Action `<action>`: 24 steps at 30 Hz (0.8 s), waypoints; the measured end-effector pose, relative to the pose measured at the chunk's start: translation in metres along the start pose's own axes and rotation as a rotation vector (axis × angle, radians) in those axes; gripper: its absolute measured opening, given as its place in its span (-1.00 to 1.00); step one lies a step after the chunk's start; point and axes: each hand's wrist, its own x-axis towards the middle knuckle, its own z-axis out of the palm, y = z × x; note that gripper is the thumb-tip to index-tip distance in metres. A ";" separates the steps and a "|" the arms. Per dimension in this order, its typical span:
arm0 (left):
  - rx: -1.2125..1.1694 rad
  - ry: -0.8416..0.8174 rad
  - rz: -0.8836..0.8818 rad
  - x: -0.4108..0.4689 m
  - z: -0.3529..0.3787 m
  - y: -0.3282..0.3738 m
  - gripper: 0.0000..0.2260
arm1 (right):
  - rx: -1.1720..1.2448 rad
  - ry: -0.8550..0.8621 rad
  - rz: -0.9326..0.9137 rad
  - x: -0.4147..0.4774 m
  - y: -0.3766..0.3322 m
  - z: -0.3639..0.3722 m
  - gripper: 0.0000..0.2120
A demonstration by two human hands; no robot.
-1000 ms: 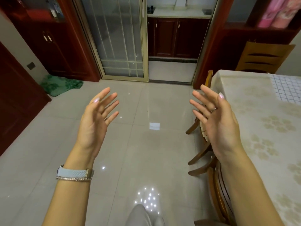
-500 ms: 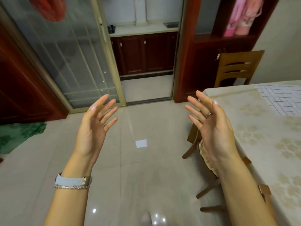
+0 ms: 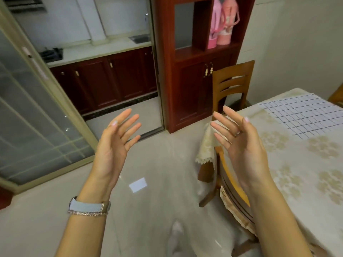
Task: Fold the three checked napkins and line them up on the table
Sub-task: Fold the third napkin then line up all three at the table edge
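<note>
A white napkin with a dark grid check (image 3: 300,114) lies flat on the far part of the table (image 3: 304,164), which has a cream flowered cloth; the napkin runs out of the frame at the right. My left hand (image 3: 116,145) is raised over the tiled floor with fingers spread, holding nothing, a watch on its wrist. My right hand (image 3: 239,143) is raised at the table's left edge, palm facing the left hand, fingers apart and empty, short of the napkin.
A wooden chair (image 3: 228,184) is tucked under the table's near left side. Another chair (image 3: 230,84) stands at the far end by a red-brown cabinet (image 3: 187,71). A glass sliding door (image 3: 37,115) is at left; the kitchen doorway is behind it.
The view has swung right, bringing the table and the checked napkin further into the frame. Both hands stay raised, open and empty.
</note>
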 end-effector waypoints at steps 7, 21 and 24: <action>0.016 -0.128 -0.036 0.162 0.016 -0.014 -0.55 | -0.038 0.130 -0.029 0.131 0.016 0.013 -0.57; -0.039 -0.468 -0.146 0.443 0.065 -0.075 -0.60 | -0.094 0.465 -0.081 0.325 0.050 0.009 -0.58; -0.033 -0.563 -0.166 0.511 0.079 -0.085 -0.59 | -0.099 0.568 -0.111 0.372 0.057 0.013 -0.58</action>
